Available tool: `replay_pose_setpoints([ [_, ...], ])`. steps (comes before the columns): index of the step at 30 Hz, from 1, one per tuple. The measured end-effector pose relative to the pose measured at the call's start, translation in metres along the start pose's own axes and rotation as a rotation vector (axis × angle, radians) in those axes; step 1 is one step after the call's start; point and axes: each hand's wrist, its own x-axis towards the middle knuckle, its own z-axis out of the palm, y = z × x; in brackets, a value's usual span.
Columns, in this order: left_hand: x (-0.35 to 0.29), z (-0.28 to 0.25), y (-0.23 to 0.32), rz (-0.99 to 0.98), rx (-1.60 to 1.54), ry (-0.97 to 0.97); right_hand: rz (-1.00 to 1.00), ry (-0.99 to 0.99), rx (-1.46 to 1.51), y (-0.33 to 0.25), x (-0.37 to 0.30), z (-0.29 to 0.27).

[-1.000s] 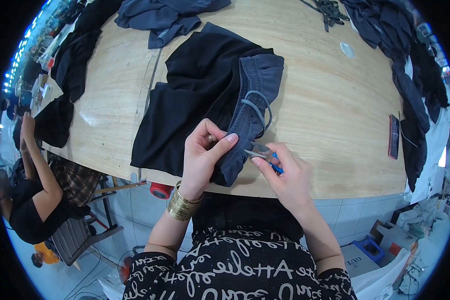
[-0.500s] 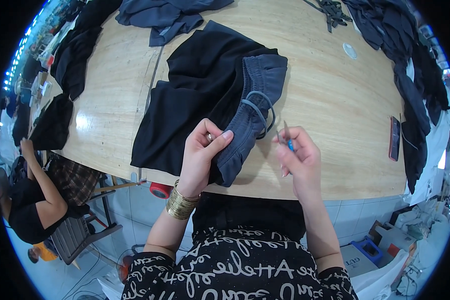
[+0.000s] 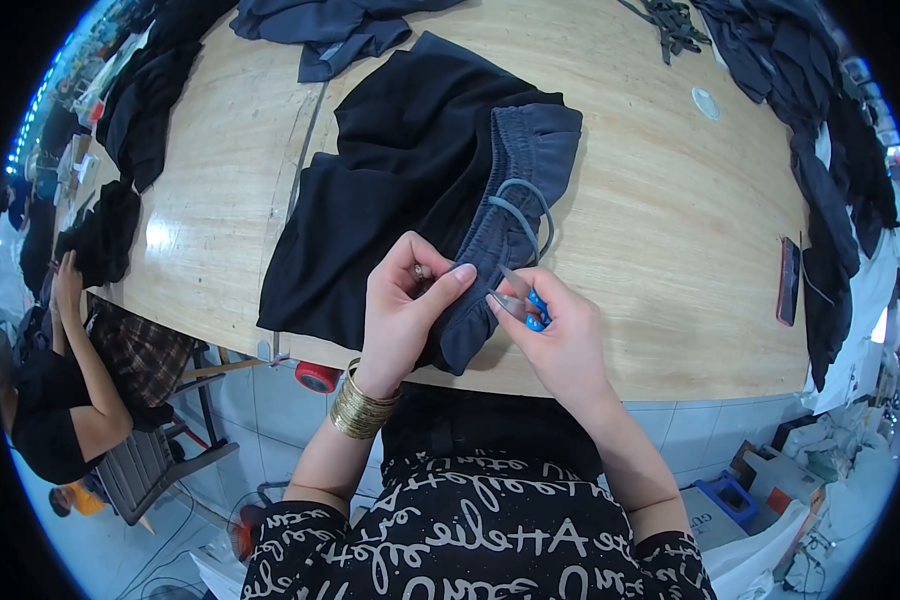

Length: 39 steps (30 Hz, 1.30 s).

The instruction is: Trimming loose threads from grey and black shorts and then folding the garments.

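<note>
A pair of black shorts or trousers (image 3: pixel 370 215) lies on the table, its gathered grey-blue elastic waistband (image 3: pixel 532 150) toward the right. A grey drawstring (image 3: pixel 542 208) loops out of the waistband. My left hand (image 3: pixel 410 300), with a ring and gold bangles at the wrist, pinches the waistband between thumb and fingers. Close beside it, my right hand (image 3: pixel 560 325) is closed on small scissors with blue handles (image 3: pixel 537 312). Their pointed blades are parted at the waistband's right edge; I cannot tell whether they touch the cloth.
Dark garments hang over the table's (image 3: pixel 685 250) left and right edges, and a grey-blue garment (image 3: pixel 340 35) lies at the back. A phone (image 3: pixel 789 280) is near the right edge, dark straps (image 3: pixel 673 25) at the far right. At left, a co-worker's hand (image 3: pixel 68 285) touches black cloth.
My right hand has moved left with the scissors, up to the waistband near my left hand. The left hand keeps its pinch. The co-worker's arms have shifted slightly.
</note>
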Motion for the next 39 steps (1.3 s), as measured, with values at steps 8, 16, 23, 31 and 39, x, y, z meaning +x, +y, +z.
replay_pose_setpoints([
  [8,0.001,-0.004,-0.005,-0.115,-0.181,-0.009,0.349,-0.179,0.477,-0.004,0.011,-0.018],
  [16,0.002,-0.006,-0.007,-0.137,-0.243,-0.014,0.248,-0.135,0.253,-0.004,0.011,-0.015],
  [23,0.002,-0.005,-0.009,-0.105,-0.182,-0.021,0.12,-0.16,0.11,-0.005,0.01,-0.005],
  [31,0.003,-0.011,-0.015,-0.14,-0.211,-0.02,0.643,-0.302,0.759,0.007,0.017,-0.022],
  [39,0.003,-0.011,-0.015,-0.143,-0.268,-0.037,0.091,-0.12,0.205,0.003,0.004,-0.017],
])
